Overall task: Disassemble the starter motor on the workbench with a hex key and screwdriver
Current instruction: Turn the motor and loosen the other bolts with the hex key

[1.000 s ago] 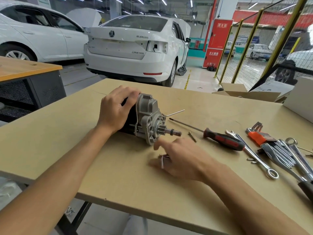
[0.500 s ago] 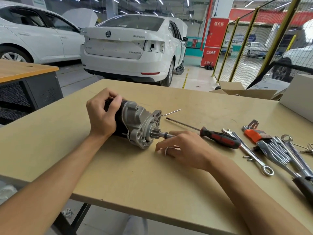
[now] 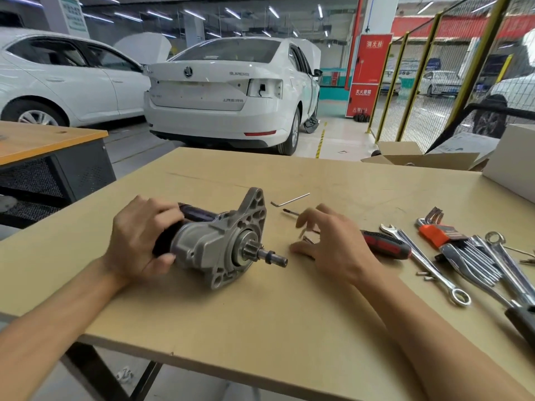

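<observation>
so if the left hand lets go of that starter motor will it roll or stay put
Probably stays put: the starter motor lies on its side with the flat lobed flange touching the workbench, which should block rolling. The metal housing looks heavy for its size, so a nudge likely slides it little. The left hand grips the dark round body, which alone could roll.

A pale tan workbench (image 3: 260, 328) carries everything; the starter motor (image 3: 220, 244) lies on its side left of middle, its shaft pointing right; a lone hex key (image 3: 290, 199) lies beyond it, and a screwdriver (image 3: 385, 244) with a red-and-black handle lies to the right. Further right lie combination wrenches (image 3: 428, 264), a hex key set (image 3: 443, 233) in an orange holder and a few small pins (image 3: 425, 274); a cardboard box (image 3: 419, 159) and a white box (image 3: 512, 163) sit at the far right edge.
</observation>
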Demonstrator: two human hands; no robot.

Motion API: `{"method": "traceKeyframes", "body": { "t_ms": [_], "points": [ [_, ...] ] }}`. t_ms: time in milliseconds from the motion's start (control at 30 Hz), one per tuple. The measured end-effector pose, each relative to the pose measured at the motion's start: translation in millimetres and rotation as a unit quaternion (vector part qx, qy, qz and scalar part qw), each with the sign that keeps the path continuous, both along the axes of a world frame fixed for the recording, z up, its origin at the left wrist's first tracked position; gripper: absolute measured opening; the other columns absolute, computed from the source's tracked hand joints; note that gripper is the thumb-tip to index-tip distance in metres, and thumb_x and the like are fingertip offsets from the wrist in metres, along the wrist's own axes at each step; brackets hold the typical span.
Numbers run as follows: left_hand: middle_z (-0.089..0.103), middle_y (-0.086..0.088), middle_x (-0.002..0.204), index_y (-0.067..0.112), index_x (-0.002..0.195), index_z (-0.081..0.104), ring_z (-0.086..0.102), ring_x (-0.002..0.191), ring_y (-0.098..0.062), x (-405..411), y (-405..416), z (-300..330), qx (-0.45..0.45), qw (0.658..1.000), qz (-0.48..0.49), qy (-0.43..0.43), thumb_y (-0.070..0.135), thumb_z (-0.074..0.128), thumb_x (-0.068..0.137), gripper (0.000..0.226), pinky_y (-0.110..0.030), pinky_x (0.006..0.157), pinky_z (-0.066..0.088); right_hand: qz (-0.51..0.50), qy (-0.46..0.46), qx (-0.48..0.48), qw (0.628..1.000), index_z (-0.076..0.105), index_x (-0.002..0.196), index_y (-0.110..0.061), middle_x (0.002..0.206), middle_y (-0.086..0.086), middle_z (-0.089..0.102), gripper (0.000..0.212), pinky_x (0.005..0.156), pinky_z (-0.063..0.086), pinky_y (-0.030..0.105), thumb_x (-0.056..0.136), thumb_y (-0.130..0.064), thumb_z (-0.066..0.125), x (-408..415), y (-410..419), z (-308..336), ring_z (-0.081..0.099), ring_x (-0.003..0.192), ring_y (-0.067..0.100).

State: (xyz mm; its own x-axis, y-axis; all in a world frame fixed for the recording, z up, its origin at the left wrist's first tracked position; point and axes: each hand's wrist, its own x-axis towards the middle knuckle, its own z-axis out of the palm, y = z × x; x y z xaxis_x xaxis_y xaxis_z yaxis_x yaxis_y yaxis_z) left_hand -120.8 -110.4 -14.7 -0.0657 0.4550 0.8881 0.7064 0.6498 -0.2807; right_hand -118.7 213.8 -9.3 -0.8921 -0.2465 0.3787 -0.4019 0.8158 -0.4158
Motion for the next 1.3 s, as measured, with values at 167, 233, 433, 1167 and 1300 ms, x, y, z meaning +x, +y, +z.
{"method": "traceKeyframes", "body": {
  "t_ms": [167,233,433,1167,1300],
  "points": [
    [0.064,-0.024,0.072,0.006,0.1,0.053,0.045,0.07,-0.028,6,-9,1,-0.121,0.992,-0.021,0.018,0.061,0.021,0.1,0.063,-0.034,0.061,0.036,-0.096,-0.053,0.147,0.983,0.056,0.128,-0.023,0.118,0.004,0.052,0.058,0.075,0.039,0.036,0.093,-0.068,0.043,-5,-11,-7,0.06,0.101,0.03],
    [0.064,-0.024,0.073,0.006,0.1,0.053,0.048,0.067,-0.028,6,-7,2,-0.122,0.992,-0.019,0.019,0.06,0.021,0.1,0.063,-0.033,0.061,0.036,-0.093,-0.052,0.137,0.985,0.057,0.128,-0.025,0.118,0.003,0.054,0.051,0.075,0.038,0.035,0.097,-0.063,0.041,-5,-12,-8,0.06,0.104,0.029],
    [0.064,-0.022,0.074,0.006,0.1,0.053,0.057,0.057,-0.029,8,-5,3,-0.127,0.992,-0.022,0.011,0.061,0.026,0.099,0.061,-0.034,0.06,0.038,-0.095,-0.043,0.119,0.987,0.057,0.122,-0.023,0.119,0.003,0.058,0.039,0.081,0.043,0.036,0.1,-0.053,0.044,-3,-12,-7,0.06,0.107,0.026],
    [0.065,-0.011,0.069,-0.002,0.077,0.074,0.062,0.056,-0.029,15,21,1,-0.08,0.996,0.029,-0.011,0.061,0.075,0.072,0.063,-0.035,0.054,0.048,0.044,0.03,-0.141,0.989,0.075,0.085,-0.013,0.081,0.0,0.073,0.089,0.075,0.054,0.039,0.075,-0.093,0.036,22,-56,36,0.066,0.077,0.015],
    [0.07,-0.023,0.104,-0.003,0.092,0.072,0.066,0.107,-0.04,11,27,3,-0.085,0.996,0.005,-0.031,0.065,0.081,0.068,0.073,-0.051,0.093,0.051,0.023,-0.016,-0.049,0.998,0.072,0.085,-0.008,0.07,0.005,0.072,0.1,0.068,0.055,0.04,0.06,-0.1,0.039,17,-61,40,0.066,0.067,0.021]
  ]
}}
